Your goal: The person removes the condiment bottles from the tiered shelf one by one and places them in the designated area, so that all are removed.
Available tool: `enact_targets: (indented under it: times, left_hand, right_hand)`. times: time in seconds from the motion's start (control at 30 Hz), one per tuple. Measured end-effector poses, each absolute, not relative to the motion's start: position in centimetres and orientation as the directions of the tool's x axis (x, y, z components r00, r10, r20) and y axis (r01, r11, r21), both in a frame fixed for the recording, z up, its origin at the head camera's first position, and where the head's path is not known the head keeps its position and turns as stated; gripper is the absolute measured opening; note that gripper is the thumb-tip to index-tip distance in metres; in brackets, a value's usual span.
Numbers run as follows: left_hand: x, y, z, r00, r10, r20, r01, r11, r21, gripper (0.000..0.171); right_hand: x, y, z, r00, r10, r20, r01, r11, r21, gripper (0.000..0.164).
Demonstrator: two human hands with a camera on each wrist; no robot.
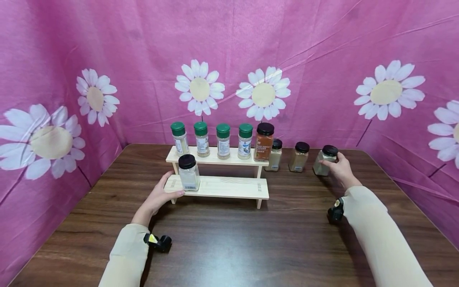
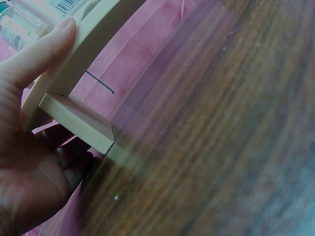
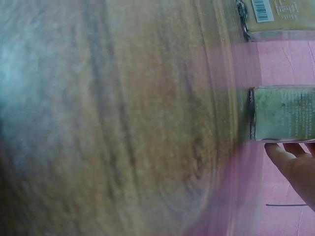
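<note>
My left hand (image 1: pixel 163 195) grips the left end of a two-tier wooden spice rack (image 1: pixel 229 186), thumb along the front edge of the lower tier. In the left wrist view, my fingers reach behind the rack's leg (image 2: pixel 81 123). Just beside that thumb, a black-lidded jar of pale powder (image 1: pixel 189 175) stands upright on the lower tier. At the right, my right hand (image 1: pixel 340 171) holds a black-lidded spice jar (image 1: pixel 321 164) with greenish contents. The right wrist view shows fingers against the side of this spice jar (image 3: pixel 285 114); part of the hand is out of frame.
Several green-lidded shakers (image 1: pixel 223 143) and a red sweet pepper jar (image 1: pixel 263 143) line the upper tier. Two more black-lidded jars, one partly behind the rack (image 1: pixel 274 159) and a brownish jar (image 1: pixel 298 159), stand on the wooden table (image 1: pixel 229 243). A pink flowered cloth (image 1: pixel 150 52) hangs behind.
</note>
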State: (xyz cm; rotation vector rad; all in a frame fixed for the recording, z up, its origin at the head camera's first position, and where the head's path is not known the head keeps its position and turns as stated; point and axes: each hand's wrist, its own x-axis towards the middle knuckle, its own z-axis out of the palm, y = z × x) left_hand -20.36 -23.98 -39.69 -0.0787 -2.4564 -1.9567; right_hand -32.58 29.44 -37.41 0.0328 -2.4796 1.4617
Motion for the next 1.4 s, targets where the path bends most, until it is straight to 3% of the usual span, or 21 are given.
enact_targets:
  times: [0.33,0.67,1.1,1.4]
  left_hand:
    - [-20.3,-24.1,-39.6,-0.999,0.039,0.027,0.035,0.228,0.973,0.086]
    - [-20.1,-24.0,-39.7,-0.999,0.031,0.043,0.049,0.234,0.971,0.085]
    - [-20.0,-24.1,-39.6,-0.999,0.031,0.033,0.039,0.243,0.969,0.086]
    - [-20.2,-24.0,-39.8,-0.998,0.037,0.052,0.059,0.235,0.97,0.085]
  right_hand:
    - [-31.9,29.7,-37.2,-0.971,0.098,0.217,-0.174,0.332,-0.927,0.055]
    - [-30.6,30.2,-37.1,-0.996,0.044,0.075,-0.054,0.371,-0.927,0.077]
    - [-30.3,31.1,-38.5,-0.998,0.055,0.014,0.004,0.31,-0.951,0.087]
    - [-28.7,30.6,-37.8,-1.0,0.02,0.006,0.0,0.292,-0.956,0.083]
